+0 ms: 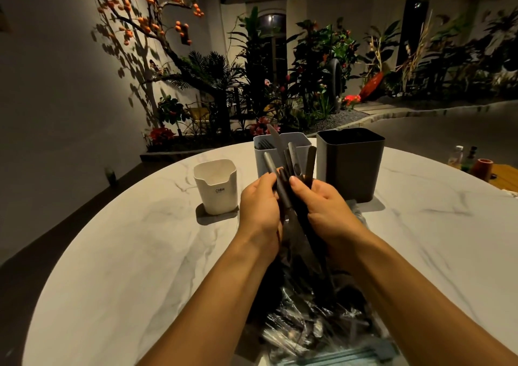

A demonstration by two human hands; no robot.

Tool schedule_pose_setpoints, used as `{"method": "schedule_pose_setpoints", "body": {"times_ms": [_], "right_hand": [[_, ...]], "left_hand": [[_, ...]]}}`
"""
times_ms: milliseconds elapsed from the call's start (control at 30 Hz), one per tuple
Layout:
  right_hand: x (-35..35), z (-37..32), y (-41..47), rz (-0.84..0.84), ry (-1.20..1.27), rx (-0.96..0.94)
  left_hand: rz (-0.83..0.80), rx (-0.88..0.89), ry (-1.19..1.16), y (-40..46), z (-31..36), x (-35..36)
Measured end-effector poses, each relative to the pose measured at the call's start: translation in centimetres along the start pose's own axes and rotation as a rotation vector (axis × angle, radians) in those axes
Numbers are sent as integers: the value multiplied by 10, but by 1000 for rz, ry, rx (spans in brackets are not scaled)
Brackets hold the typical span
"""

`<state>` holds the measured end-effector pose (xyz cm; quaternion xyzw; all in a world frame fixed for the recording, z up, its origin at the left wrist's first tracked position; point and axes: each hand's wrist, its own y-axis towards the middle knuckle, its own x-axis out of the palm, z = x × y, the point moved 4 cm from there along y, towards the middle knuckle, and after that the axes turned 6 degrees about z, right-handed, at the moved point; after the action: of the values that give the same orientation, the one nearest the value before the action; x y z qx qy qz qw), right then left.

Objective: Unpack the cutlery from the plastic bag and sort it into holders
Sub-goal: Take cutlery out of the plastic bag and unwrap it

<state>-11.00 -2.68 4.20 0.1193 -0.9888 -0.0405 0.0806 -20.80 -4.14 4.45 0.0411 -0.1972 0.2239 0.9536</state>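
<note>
- The round white marble-patterned table [126, 253] is carrying everything; the three holders are standing toward its 12 o'clock edge, the bag at 6 o'clock, nearest the person.
- The crinkled clear plastic bag [316, 321] is lying under the forearms, showing more dark cutlery inside; it looks thin and slippery, so it is probably best steadied by its opening, not pulled.
- The dark grey square plastic holder [350, 166] is standing at about 1 o'clock; what it holds cannot be told from this angle.
- The light grey square plastic holder [281, 152] at 12 o'clock is already holding fork tines at its left side.
- The small white rounded plastic holder [215, 186] at 11 o'clock is sitting on a grey mat, showing nothing inside.
- The bundle of dark-handled metal cutlery [291, 175] is being held above the table centre, fanning upward; it seems stiff, light and smooth, so gripping mid-handle looks safest.
- The left hand [259, 206] is curling its fingers around the bundle's left pieces.
- The right hand [322, 203] is clamping thumb and fingers on the rest.
</note>
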Motion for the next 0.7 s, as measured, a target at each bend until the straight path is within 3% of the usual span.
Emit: {"method": "schedule_pose_setpoints", "body": {"times_ms": [200,433,700], "right_hand": [[-6,-1,-1,-103,-208,31],[-20,-16,-6,-168,-47,25],[-45,-31,-7,85,4,-105]], "left_hand": [[17,-42,-68,2,3,-17],[136,34,-127,12,2,-36],[202,31,-385,15,7,-49]]}}
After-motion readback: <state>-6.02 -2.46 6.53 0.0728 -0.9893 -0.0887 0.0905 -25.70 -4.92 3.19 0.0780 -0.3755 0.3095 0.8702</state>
